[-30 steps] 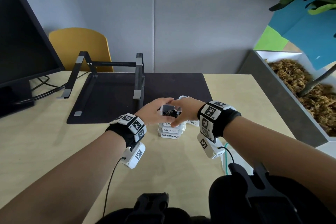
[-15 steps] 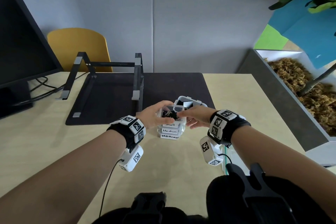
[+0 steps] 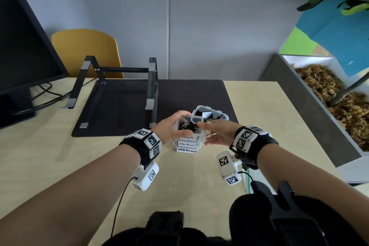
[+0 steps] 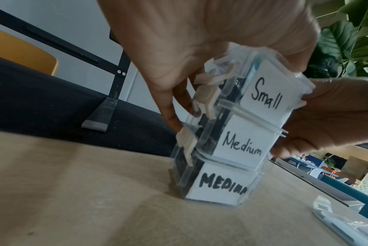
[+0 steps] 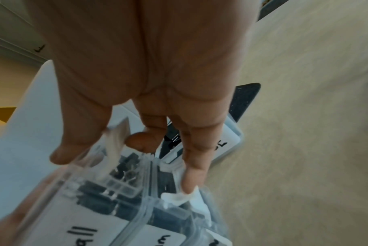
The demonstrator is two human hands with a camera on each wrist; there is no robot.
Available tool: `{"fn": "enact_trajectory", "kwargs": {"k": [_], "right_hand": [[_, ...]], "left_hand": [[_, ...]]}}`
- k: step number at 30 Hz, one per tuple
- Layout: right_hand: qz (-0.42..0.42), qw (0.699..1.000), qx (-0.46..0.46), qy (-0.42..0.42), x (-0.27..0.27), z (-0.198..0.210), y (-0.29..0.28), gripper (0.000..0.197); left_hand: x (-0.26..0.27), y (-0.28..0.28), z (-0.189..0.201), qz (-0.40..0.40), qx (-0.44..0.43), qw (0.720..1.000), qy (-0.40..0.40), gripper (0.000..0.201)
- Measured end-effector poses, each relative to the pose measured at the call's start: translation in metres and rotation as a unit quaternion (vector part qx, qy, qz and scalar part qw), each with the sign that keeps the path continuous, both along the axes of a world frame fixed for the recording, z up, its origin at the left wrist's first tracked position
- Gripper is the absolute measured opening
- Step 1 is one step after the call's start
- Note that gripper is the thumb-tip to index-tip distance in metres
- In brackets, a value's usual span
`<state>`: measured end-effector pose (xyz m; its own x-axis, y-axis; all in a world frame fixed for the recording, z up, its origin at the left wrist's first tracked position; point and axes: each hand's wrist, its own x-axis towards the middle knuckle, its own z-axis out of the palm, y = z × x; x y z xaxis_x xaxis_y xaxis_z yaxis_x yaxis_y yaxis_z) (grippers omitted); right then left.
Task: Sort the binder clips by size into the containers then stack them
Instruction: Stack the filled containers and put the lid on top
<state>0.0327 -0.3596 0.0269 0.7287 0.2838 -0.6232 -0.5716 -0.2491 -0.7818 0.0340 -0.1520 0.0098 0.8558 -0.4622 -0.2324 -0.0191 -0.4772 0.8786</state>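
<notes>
While left hand [image 3: 169, 129] grips clear plastic stack [image 4: 238, 146], right hand [image 3: 218, 133] steadies it, fingers straight.

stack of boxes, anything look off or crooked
The stack leans: in the left wrist view the Small box on top sits right of the bottom Medium box. Both hands hold its sides. A fourth box stands apart, unstacked, behind it.

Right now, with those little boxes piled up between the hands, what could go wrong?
The stack of three leans in the left wrist view, so it might topple if let go. The Small container on top looks open and full of clips, which could spill. The left hand and right hand sit close to another open container behind and could knock it.
</notes>
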Motion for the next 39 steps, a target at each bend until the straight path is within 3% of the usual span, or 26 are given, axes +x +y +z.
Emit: {"fn": "enact_trajectory", "kwargs": {"k": [4,10,15,18,21,24,29,32,34,37,39], "right_hand": [[0.008,1.0,-0.005,-0.022,0.006,0.004,0.001,0.02],[0.01,0.998,-0.055,-0.026,0.013,0.012,0.002,0.044],[0.002,0.997,-0.066,-0.034,0.012,0.013,0.004,0.048],[-0.001,0.997,-0.067,-0.051,0.007,0.015,0.003,0.04],[-0.014,0.997,-0.04,-0.062,-0.005,0.01,-0.005,0.016],[-0.014,0.993,-0.079,-0.092,-0.016,0.001,-0.012,0.017],[0.06,0.941,-0.29,-0.164,-0.026,0.004,-0.026,0.021],[0.136,0.871,-0.444,-0.159,-0.033,0.01,-0.046,0.034],[0.169,0.829,-0.513,-0.144,-0.043,0.008,-0.061,0.042],[0.173,0.814,-0.547,-0.086,-0.058,-0.007,-0.083,0.045],[0.151,0.814,-0.558,-0.059,-0.066,-0.017,-0.092,0.047]], "left_hand": [[-0.001,0.0,0.001,0.001,0.002,1.0,0.008,0.051],[-0.004,-0.001,0.003,0.005,0.0,1.0,0.016,0.052],[-0.006,-0.001,0.007,0.001,-0.01,1.0,0.022,0.051],[-0.007,-0.002,0.009,0.002,-0.02,0.999,0.029,0.052],[-0.006,-0.002,0.009,0.005,-0.032,0.999,0.036,0.054],[-0.006,-0.005,0.007,0.009,-0.032,0.999,0.041,0.053],[-0.008,-0.007,0.005,0.014,-0.033,0.999,0.04,0.059],[-0.007,-0.009,0.009,0.018,-0.003,1.0,0.002,0.084],[-0.006,-0.007,0.01,0.033,0.008,0.999,-0.024,0.085],[-0.009,-0.002,0.005,0.029,0.01,0.999,-0.03,0.092],[-0.009,-0.001,0.001,0.033,0.007,0.999,-0.033,0.082]]}}
